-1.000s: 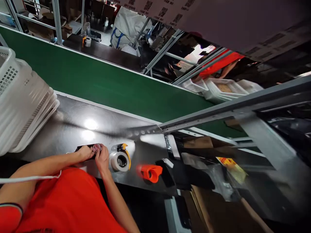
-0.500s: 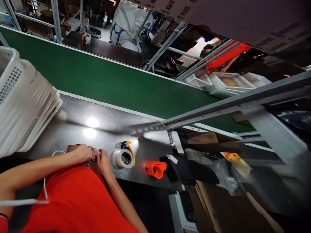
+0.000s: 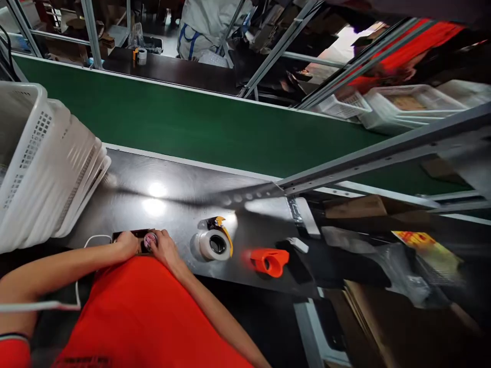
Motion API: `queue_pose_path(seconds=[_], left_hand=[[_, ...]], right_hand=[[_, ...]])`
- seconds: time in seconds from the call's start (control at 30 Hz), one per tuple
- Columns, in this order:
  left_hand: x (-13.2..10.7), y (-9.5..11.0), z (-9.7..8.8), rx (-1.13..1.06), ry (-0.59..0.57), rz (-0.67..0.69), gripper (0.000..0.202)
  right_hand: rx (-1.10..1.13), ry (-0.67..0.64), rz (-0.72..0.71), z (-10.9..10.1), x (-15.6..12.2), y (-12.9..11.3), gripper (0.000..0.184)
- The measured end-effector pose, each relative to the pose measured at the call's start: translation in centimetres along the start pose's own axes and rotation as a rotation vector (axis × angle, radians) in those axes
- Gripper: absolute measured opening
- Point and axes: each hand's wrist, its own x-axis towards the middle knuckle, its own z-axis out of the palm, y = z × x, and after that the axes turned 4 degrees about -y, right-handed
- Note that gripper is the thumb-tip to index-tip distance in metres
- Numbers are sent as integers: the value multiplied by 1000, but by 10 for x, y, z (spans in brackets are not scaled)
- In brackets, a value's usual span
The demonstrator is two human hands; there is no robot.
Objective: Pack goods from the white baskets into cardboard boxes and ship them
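Observation:
A small open brown cardboard box lies at the near edge of the metal table, against my red shirt. My left hand grips its left part, fingers curled over the side. At the right end of the box is a small round pink item, apparently in clear wrap. My right hand has its fingers closed on this item; its exact kind is too small to make out. To the right stands a clear tape roll in a yellow-edged dispenser, and farther right lies an orange tape dispenser.
Stacked white plastic baskets lean at the left. A green conveyor belt runs behind the metal table. A metal frame bar crosses the right side, with cardboard below. A person in red works beyond the belt.
My hands were close together at the pink item; now the left has shifted left onto the box and more of the box shows. The view has swung, moving the scene rightward.

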Motion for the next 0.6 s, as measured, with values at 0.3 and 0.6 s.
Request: queue_pose_path(seconds=[0.3, 0.6], left_hand=[[-39, -22, -21, -55, -124, -97, 34], [-111, -38, 9, -475, 80, -624, 39]], right_hand=[[-230, -64, -12, -6, 3, -31, 37], [-302, -121, -67, 17, 25, -62, 29]])
